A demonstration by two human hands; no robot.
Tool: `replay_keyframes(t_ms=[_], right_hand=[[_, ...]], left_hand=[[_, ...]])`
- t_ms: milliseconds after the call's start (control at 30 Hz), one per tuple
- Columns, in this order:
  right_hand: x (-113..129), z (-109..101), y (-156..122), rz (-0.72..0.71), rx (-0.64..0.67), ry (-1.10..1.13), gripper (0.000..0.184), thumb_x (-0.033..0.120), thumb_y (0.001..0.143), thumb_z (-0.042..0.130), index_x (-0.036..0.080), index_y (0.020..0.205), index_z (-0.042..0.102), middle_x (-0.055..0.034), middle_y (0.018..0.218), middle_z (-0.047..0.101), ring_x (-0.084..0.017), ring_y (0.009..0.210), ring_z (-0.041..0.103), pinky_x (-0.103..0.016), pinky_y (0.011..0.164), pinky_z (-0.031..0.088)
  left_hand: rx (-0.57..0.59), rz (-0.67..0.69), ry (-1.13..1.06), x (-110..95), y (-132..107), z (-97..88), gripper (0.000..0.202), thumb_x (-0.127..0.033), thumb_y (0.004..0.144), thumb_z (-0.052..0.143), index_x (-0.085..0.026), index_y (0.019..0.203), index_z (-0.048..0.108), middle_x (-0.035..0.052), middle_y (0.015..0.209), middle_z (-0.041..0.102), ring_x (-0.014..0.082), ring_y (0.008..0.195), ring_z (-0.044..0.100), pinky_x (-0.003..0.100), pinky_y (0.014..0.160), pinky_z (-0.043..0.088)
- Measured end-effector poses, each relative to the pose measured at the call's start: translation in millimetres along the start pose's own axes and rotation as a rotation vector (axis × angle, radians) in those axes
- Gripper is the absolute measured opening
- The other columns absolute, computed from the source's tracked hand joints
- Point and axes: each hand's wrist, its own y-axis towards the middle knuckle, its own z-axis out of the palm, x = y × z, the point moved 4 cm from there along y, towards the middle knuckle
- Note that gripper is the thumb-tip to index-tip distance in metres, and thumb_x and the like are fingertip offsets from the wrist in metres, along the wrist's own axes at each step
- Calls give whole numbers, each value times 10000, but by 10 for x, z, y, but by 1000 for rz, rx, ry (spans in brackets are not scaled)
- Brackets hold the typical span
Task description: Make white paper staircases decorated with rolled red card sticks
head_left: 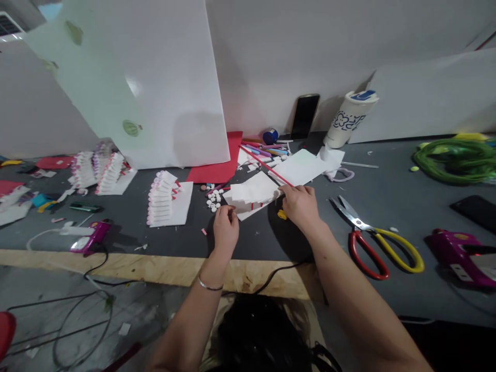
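Note:
A white paper piece (253,192) with pleated, stepped strips stands on red supports on a white card base (248,213) in front of me. My left hand (226,227) is at the card's left corner, its fingers curled together; what they pinch, if anything, is too small to make out. At the right end of the strips is my right hand (303,206), closed on the near end of a thin red stick (271,169) that slants away to the upper left. Small white round pieces (214,199) lie in a pile just beyond my left fingers.
Similar paper pieces with pink round tips (159,199) stand to the left. Scissors (360,222) lie open at right, near a purple glue gun (463,256). Another purple tool (92,236) lies at left. A cup (349,119) and a phone (305,116) stand at the back.

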Motion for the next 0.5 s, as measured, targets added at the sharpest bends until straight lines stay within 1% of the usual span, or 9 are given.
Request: replay_keyframes(t_ms=[133,233,367,433,500], right_hand=[[0,1,2,1,-14,24,344,86,801,452,166,1076,643,-102,932,743,-262,903,601,-397,891,272],[-14,1,7,14,-51,73,328,74,768,454,175,1017,641,-90,895,742,-264,879,605,-426,926,263],[-18,-8,15,16,-107,170,315,68,725,451,210,948,623,-55,885,732,-260,921,602,-472,1007,213],[-11,-8,25,19,-100,212,324,69,710,444,224,941,608,-43,898,726,-250,962,599,-480,1033,194],[-6,-14,37,36,-88,266,328,68,688,441,234,928,590,-34,904,720,-240,981,601,-484,1041,195]], left_hand=[[-26,-50,-93,33,0,-3,136,-138,820,497,-202,899,588,75,911,630,199,837,627,334,754,534],[-57,-101,-207,70,5,-7,131,-156,813,516,-196,903,604,76,923,635,193,863,628,312,748,535],[-142,-162,-347,113,6,-27,149,-198,782,581,-189,924,623,73,981,629,178,898,619,283,755,532],[-198,-187,-388,142,11,-40,174,-214,761,610,-189,933,630,69,1004,617,173,921,610,278,778,525],[-258,-221,-436,188,26,-50,187,-208,742,619,-187,927,630,57,983,613,163,913,603,277,807,511]])
